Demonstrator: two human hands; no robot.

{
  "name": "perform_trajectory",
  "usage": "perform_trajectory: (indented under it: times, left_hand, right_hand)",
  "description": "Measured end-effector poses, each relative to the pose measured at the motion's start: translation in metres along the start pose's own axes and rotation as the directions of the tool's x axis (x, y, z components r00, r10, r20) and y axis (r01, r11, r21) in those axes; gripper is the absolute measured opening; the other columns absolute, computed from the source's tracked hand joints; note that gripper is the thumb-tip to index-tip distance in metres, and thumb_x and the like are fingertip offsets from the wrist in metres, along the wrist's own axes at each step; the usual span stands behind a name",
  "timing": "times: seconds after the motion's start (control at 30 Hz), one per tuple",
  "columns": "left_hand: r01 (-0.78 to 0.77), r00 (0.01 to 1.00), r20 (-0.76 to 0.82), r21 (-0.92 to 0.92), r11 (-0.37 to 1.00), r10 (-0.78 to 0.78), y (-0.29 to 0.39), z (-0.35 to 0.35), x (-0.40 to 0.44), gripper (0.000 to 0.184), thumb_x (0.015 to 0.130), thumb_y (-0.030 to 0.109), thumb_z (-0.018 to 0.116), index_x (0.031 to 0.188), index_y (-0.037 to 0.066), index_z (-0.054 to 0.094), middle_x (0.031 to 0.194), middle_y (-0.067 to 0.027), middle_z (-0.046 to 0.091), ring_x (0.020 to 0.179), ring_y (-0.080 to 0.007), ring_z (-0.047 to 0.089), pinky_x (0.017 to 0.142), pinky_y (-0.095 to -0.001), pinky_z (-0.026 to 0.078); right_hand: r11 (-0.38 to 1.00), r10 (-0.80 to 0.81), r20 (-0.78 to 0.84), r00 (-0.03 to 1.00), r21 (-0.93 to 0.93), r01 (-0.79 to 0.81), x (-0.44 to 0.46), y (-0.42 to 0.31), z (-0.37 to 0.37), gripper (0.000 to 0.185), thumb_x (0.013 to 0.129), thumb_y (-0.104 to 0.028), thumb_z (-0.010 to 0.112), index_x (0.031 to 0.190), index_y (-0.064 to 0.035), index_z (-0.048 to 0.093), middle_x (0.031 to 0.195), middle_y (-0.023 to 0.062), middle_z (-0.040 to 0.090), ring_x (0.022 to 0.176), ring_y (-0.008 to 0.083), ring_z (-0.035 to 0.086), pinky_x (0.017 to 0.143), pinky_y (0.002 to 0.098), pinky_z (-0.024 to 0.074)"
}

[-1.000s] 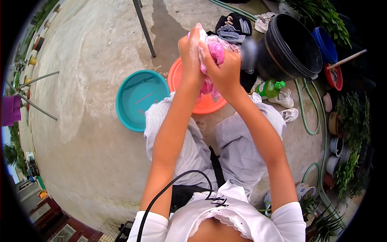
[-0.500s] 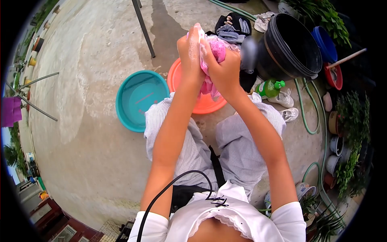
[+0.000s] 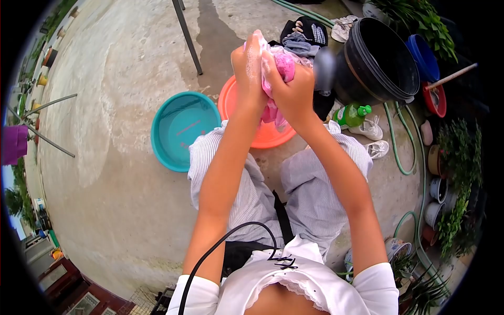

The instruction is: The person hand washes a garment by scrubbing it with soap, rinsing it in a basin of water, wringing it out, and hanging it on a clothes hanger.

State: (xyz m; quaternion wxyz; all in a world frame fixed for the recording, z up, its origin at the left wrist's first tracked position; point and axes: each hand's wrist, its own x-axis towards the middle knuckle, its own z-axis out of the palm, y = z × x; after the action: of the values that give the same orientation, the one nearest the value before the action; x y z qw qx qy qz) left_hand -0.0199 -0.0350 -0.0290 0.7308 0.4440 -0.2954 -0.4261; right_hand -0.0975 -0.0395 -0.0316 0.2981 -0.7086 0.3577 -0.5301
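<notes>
Between my two raised hands is a wet, soapy pink cloth point(image 3: 284, 67), bunched up, with a loose end hanging down past the wrists. White suds cover the back of my left hand point(image 3: 247, 68), which is closed on the cloth's left side. From the right, my right hand point(image 3: 295, 90) wraps its fingers and thumb round the same bundle. Both hands are held above an orange basin point(image 3: 275, 139), whose inside is mostly hidden by my arms. To its left stands a teal basin point(image 3: 185, 131) with what looks like clear water in it.
A large black bucket point(image 3: 375, 60) stands at the right, near a green soap bottle point(image 3: 347, 115) and white shoes point(image 3: 374, 137). Dark clothes point(image 3: 302, 42) lie beyond my hands. A green hose point(image 3: 401, 152) runs past potted plants point(image 3: 457, 184). Metal legs point(image 3: 187, 37) stand on the concrete.
Very little differs. My hands keep their grip on the pink cloth, and the bundle between them has shifted only slightly.
</notes>
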Motion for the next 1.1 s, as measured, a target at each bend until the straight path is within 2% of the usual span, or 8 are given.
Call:
perform_trajectory:
  times: [0.1, 0.13, 0.3, 0.57, 0.73, 0.87, 1.0, 1.1]
  left_hand:
    - [0.186, 0.981, -0.037, -0.127, 0.974, -0.192, 0.003, -0.001, 0.003, 0.032, 0.085, 0.027, 0.047, 0.060, 0.010, 0.038, 0.058, 0.0053, 0.035, 0.051, -0.0044, 0.033, 0.045, -0.0228, 0.028]
    - [0.071, 0.997, 0.013, -0.047, 0.996, -0.071, 0.001, -0.001, 0.000, 0.030, 0.086, 0.027, 0.046, 0.064, 0.008, 0.041, 0.060, 0.0047, 0.038, 0.053, -0.0046, 0.035, 0.047, -0.0225, 0.029]
    - [0.091, 0.994, 0.052, 0.083, 0.992, -0.096, 0.003, 0.012, -0.015, 0.027, 0.088, 0.026, 0.045, 0.076, 0.003, 0.053, 0.069, 0.0041, 0.048, 0.061, -0.0038, 0.040, 0.054, -0.0202, 0.034]
    - [0.057, 0.998, -0.005, -0.027, 0.998, -0.057, 0.005, 0.002, -0.001, 0.033, 0.085, 0.026, 0.049, 0.059, 0.008, 0.039, 0.057, 0.0051, 0.037, 0.051, -0.0040, 0.033, 0.045, -0.0231, 0.028]
    - [0.026, 0.998, 0.047, 0.070, 0.997, -0.030, 0.009, 0.002, -0.009, 0.032, 0.088, 0.028, 0.043, 0.066, 0.005, 0.046, 0.061, 0.0047, 0.042, 0.055, -0.0039, 0.036, 0.048, -0.0214, 0.030]
    - [0.086, 0.994, 0.051, 0.156, 0.984, -0.095, 0.003, 0.012, -0.016, 0.032, 0.090, 0.029, 0.042, 0.073, 0.004, 0.053, 0.066, 0.0042, 0.046, 0.059, -0.0036, 0.038, 0.051, -0.0199, 0.032]
    - [0.105, 0.994, 0.029, 0.088, 0.991, -0.108, 0.001, 0.011, -0.012, 0.029, 0.088, 0.027, 0.046, 0.073, 0.004, 0.053, 0.065, 0.0046, 0.046, 0.058, -0.0032, 0.039, 0.051, -0.0197, 0.032]
    - [0.068, 0.998, 0.007, -0.007, 0.998, -0.068, -0.001, 0.001, 0.000, 0.029, 0.087, 0.026, 0.047, 0.067, 0.005, 0.049, 0.061, 0.0043, 0.044, 0.055, -0.0034, 0.037, 0.048, -0.0211, 0.031]
  right_hand:
    - [0.999, -0.050, 0.030, 0.998, -0.018, 0.050, -0.001, 0.000, 0.001, 0.028, 0.075, -0.018, 0.061, 0.055, -0.0001, 0.053, 0.044, 0.0121, 0.047, 0.036, 0.0234, 0.043, 0.039, 0.0327, 0.0332]
    - [0.997, -0.072, -0.016, 0.997, -0.007, 0.072, 0.004, 0.005, 0.001, 0.030, 0.076, -0.019, 0.061, 0.055, 0.0001, 0.053, 0.044, 0.0116, 0.047, 0.035, 0.0227, 0.042, 0.039, 0.0322, 0.0324]
    - [0.926, 0.283, -0.047, 0.958, 0.272, -0.261, 0.025, 0.028, -0.008, 0.035, 0.081, -0.021, 0.056, 0.057, 0.0043, 0.050, 0.043, 0.0083, 0.043, 0.042, 0.0106, 0.032, 0.041, 0.0293, 0.0297]
    - [1.000, -0.002, -0.009, 1.000, -0.016, 0.001, 0.001, 0.000, -0.001, 0.029, 0.077, -0.020, 0.060, 0.058, 0.0007, 0.054, 0.047, 0.0131, 0.049, 0.038, 0.0249, 0.045, 0.040, 0.0335, 0.0335]
    - [0.999, -0.019, -0.034, 0.999, -0.030, 0.018, 0.008, 0.011, -0.002, 0.031, 0.077, -0.019, 0.060, 0.055, 0.0011, 0.053, 0.045, 0.0126, 0.046, 0.036, 0.0208, 0.042, 0.039, 0.0320, 0.0318]
    - [0.926, 0.275, -0.029, 0.961, 0.276, -0.257, 0.025, 0.025, -0.008, 0.035, 0.081, -0.022, 0.058, 0.058, 0.0035, 0.051, 0.043, 0.0068, 0.043, 0.043, 0.0087, 0.031, 0.041, 0.0285, 0.0301]
    - [0.938, 0.280, -0.062, 0.958, 0.230, -0.260, 0.020, 0.016, -0.008, 0.034, 0.080, -0.022, 0.058, 0.057, 0.0028, 0.051, 0.043, 0.0075, 0.044, 0.040, 0.0111, 0.036, 0.041, 0.0296, 0.0312]
    - [1.000, -0.007, -0.047, 0.999, -0.025, 0.006, 0.004, 0.008, -0.001, 0.033, 0.078, -0.021, 0.059, 0.055, 0.0015, 0.052, 0.043, 0.0107, 0.046, 0.036, 0.0192, 0.042, 0.039, 0.0318, 0.0323]
